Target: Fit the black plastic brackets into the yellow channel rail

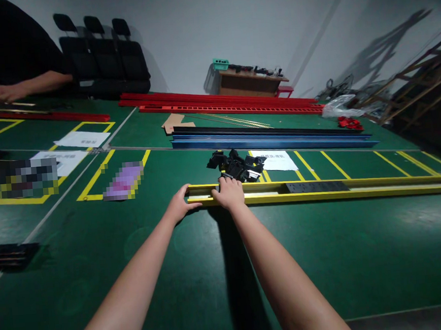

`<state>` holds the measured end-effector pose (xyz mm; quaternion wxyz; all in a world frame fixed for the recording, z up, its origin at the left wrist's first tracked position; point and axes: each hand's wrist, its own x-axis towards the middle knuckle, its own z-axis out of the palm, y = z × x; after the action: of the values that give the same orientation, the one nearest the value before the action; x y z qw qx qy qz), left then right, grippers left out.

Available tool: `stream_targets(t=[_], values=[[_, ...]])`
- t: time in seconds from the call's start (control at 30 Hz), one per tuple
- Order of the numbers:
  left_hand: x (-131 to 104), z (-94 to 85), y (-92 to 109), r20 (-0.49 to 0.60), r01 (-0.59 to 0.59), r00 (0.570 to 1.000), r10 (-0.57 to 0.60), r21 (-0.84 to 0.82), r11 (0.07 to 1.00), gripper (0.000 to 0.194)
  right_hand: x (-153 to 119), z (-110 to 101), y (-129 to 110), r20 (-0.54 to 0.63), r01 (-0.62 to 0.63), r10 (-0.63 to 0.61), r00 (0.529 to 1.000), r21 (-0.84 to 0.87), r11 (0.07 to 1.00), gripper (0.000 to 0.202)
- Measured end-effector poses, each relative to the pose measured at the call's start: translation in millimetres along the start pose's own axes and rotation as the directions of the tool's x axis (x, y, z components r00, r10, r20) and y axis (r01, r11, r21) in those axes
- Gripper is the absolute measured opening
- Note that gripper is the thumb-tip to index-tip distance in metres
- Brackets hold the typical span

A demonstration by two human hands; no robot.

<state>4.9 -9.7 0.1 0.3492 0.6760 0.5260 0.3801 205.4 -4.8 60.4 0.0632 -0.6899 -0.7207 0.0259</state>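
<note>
Left hand (177, 206) grasping yellow rail (314, 196) — right hand (230, 192) atop, grip unclear — long axis left-right.

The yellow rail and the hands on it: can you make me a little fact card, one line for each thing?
Left hand: at the rail's left end, thumb and fingers spanning it
Right hand: laid over the rail, close to the left hand
Yellow rail: lying on the green table, channel facing up
Black strip: inside the channel, right of the right hand
Black parts: heaped just beyond the rail
</note>
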Motion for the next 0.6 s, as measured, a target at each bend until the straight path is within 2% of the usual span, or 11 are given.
stream_targets(t=[0.23, 0.33, 0.47, 0.53, 0.6], values=[[0, -1.3, 1, -0.003, 0.01, 1.0, -0.01, 0.023, 1.0, 0.081, 1, 5, -2, -0.028, -0.008, 0.008, 1.0, -0.011, 1.0, 0.038], [0, -1.6, 1, 0.003, 0.005, 1.0, -0.005, 0.019, 1.0, 0.079, 3, 3, 4, -0.008, 0.025, -0.024, 1.0, 0.007, 1.0, 0.05], [-1, -1.8, 3, 0.0, 0.012, 1.0, -0.012, 0.014, 1.0, 0.079, 6, -4, 24, 0.117, 0.173, -0.182, 0.976, 0.078, 0.982, 0.065], [-1, -2.0, 4, -0.008, 0.02, 1.0, -0.02, 0.022, 1.0, 0.08, 5, -6, 32, 0.111, 0.169, -0.177, 0.978, 0.076, 0.983, 0.072], [-2, -2.3, 5, -0.008, 0.015, 1.0, -0.015, 0.025, 1.0, 0.079, 3, -5, 34, 0.061, 0.117, -0.119, 0.991, 0.044, 0.992, 0.076]])
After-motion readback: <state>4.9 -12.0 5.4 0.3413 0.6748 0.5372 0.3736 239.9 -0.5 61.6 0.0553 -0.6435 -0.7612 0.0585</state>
